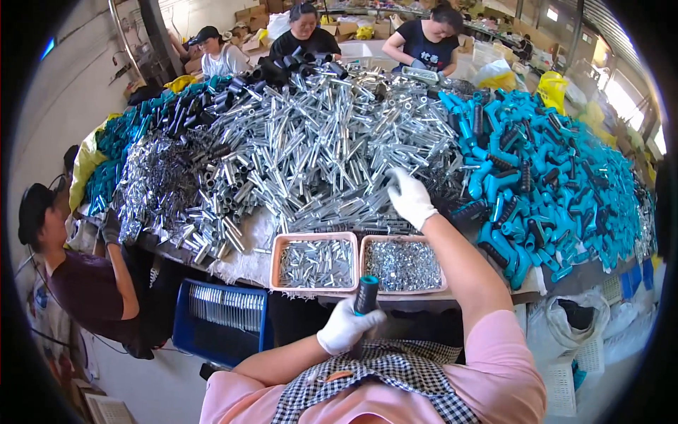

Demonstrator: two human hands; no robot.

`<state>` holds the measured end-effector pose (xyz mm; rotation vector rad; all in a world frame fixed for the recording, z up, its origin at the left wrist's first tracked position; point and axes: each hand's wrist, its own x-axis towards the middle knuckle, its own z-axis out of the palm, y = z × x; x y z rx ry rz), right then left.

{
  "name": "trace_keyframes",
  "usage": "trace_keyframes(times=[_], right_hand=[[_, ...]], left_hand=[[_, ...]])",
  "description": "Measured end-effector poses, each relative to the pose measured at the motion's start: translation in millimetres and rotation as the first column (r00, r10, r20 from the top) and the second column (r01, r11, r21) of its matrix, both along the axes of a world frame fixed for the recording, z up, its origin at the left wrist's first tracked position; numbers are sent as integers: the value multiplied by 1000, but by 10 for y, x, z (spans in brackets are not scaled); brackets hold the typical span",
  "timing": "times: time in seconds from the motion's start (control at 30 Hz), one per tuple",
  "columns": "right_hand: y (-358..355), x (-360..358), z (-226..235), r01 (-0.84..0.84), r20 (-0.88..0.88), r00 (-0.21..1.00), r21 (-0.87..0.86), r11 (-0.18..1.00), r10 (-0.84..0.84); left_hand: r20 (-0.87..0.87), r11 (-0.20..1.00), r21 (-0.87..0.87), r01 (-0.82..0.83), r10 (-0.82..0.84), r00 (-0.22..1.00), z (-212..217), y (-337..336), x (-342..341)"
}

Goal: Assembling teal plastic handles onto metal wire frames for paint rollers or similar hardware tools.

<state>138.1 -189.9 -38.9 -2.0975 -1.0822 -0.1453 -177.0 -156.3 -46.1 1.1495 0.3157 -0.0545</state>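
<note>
My left hand, in a white glove, is wrapped around a black tool handle with a teal end, held upright in front of my apron. My right hand, also gloved in white, reaches out over the big heap of silvery metal rods. Its fingers are apart at the heap's near edge, with nothing visible in them. Right of this hand lies a pile of teal and black handles. Below it, at the table's near edge, stand a tray of small metal pins and a tray of tiny metal parts.
A blue crate with a row of metal rods stands low at left. Dark springs and black tubes spread over the table's left side. One person works at left; several sit across the table. A white sack stands at lower right.
</note>
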Motion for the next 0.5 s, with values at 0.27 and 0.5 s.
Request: trace_keyframes(times=[0.27, 0.5], right_hand=[[-1186, -1170, 286, -255, -606, 657, 382, 888, 449], [-1756, -1595, -48, -457, -146, 860, 204, 866, 488]], left_hand=[[-88, 553, 822, 138, -115, 989, 137, 203, 247], [-77, 354, 894, 276, -485, 871, -324, -50, 380]])
